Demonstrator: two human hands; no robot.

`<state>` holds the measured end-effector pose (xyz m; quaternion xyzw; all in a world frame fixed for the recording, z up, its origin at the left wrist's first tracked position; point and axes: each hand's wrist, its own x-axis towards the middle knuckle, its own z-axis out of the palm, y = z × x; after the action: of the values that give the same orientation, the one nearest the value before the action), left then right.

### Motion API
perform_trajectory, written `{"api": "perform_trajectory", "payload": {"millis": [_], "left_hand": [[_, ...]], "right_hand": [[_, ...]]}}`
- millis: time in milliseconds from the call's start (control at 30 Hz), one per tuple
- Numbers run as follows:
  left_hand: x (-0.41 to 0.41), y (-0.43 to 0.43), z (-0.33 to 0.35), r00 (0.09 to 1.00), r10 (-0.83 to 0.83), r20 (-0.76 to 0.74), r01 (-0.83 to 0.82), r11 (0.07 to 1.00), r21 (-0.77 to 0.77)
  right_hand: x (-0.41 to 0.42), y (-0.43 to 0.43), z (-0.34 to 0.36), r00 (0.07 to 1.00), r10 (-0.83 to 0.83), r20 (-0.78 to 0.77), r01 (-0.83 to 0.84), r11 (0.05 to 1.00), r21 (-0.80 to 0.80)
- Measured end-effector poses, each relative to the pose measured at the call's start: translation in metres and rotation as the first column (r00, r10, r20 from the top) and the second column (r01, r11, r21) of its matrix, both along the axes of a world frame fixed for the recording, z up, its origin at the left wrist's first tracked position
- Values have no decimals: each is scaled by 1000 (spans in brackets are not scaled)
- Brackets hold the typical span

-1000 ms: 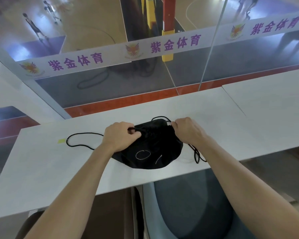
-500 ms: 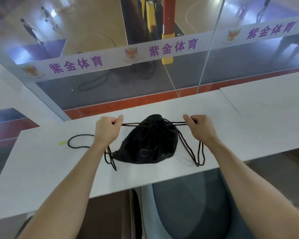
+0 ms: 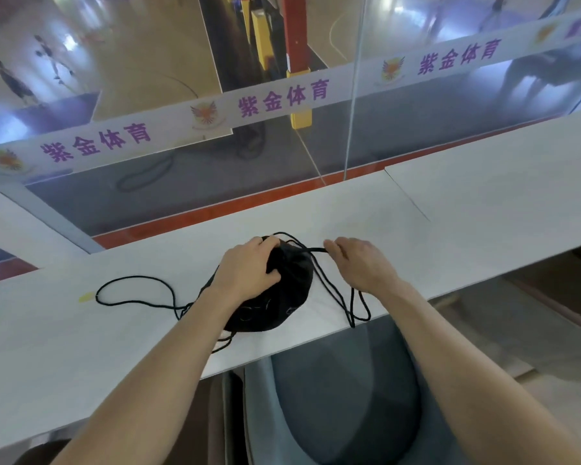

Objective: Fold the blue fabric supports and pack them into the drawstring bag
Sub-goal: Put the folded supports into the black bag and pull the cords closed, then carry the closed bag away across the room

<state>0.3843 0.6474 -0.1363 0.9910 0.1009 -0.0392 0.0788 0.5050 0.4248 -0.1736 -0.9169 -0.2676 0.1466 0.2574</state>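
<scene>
Closing the drawstring bag at the near edge of the surface.

The black bag [image 3: 275,297] lay bulging on the white surface [image 3: 450,229], close to its near edge, mouth gathered and pointing away; no blue fabric showed, so it was probably packed inside. The left hand [image 3: 245,270] had its grip closed over the gathered neck, while the right hand [image 3: 359,263] pinched a cord [image 3: 316,250] beside the mouth. Packing looked nearly finished; the next move called for a firm pull on the cord against the held neck. A cord loop [image 3: 356,307] hung at the edge and another [image 3: 135,293] trailed left; open room lay far and right.
</scene>
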Motion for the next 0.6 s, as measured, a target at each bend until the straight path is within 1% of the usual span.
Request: {"api": "perform_trajectory", "payload": {"millis": [33,100,133,200,233,333,367,433,500,533,600], "left_hand": [[-2,-5,7,999,31,28,-32,999,9],[-5,-16,20,994,47,94,-53,997,60],[-6,-22,26,991,50,123,-61,995,82],[-7,-39,40,985,43,169,-65,990,125],[-7,-47,48,983,35,182,-62,988,144],[-7,-73,67,987,-17,162,-11,986,169],[-6,-83,72,989,-38,145,12,985,173],[-6,-103,79,986,-80,145,56,984,166],[-8,-126,86,975,-135,177,106,981,163],[-11,-140,90,968,-160,196,130,979,158],[-18,-169,102,944,-215,249,186,973,134]], "right_hand": [[0,-19,-9,999,39,9,-38,992,-117],[-3,-56,-27,991,116,-70,-133,933,-335],[-6,-73,-36,982,129,-138,-176,891,-417],[-13,-99,-50,964,121,-235,-230,825,-516],[-17,-111,-54,962,119,-246,-237,812,-534],[-34,-144,-45,963,113,-244,-229,822,-522],[-39,-156,-45,969,75,-236,-187,846,-500],[-53,-178,-40,977,32,-212,-134,865,-484],[-71,-205,-34,981,-4,-196,-94,867,-490],[-83,-220,-25,978,-63,-200,-44,871,-490],[-107,-254,-15,978,-126,-164,41,895,-443]]}}
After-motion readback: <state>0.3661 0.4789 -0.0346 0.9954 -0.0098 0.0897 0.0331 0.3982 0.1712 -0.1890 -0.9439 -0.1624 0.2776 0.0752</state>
